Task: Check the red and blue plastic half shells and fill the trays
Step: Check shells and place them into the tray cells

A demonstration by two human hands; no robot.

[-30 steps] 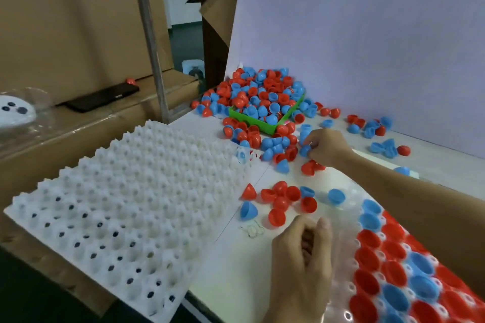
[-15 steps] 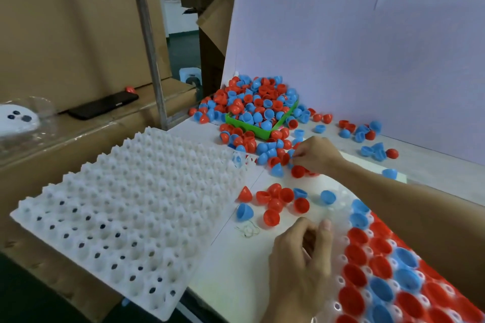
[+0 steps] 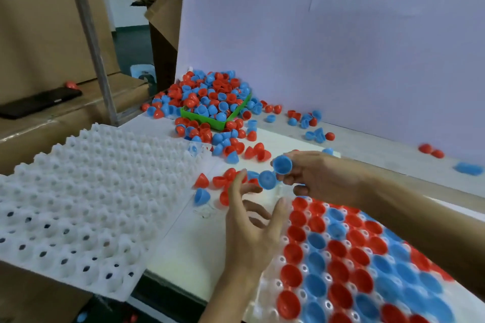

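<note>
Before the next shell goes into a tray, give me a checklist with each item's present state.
1. Right hand holds blue half shells: ok.
2. Left hand open, ready to receive: ok.
3. Held shells free of defects: cannot tell, blurred.
4. Free cups in the filled tray, near edge: ok.
5. White tray empty and available: ok.
6. Green bin still stocked: ok.

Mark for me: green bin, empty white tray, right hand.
green bin point(image 3: 210, 120), head view, on its near front wall.
empty white tray point(image 3: 78, 191), head view, on its bumpy middle.
right hand point(image 3: 320, 178), head view, on the back of the hand.
</note>
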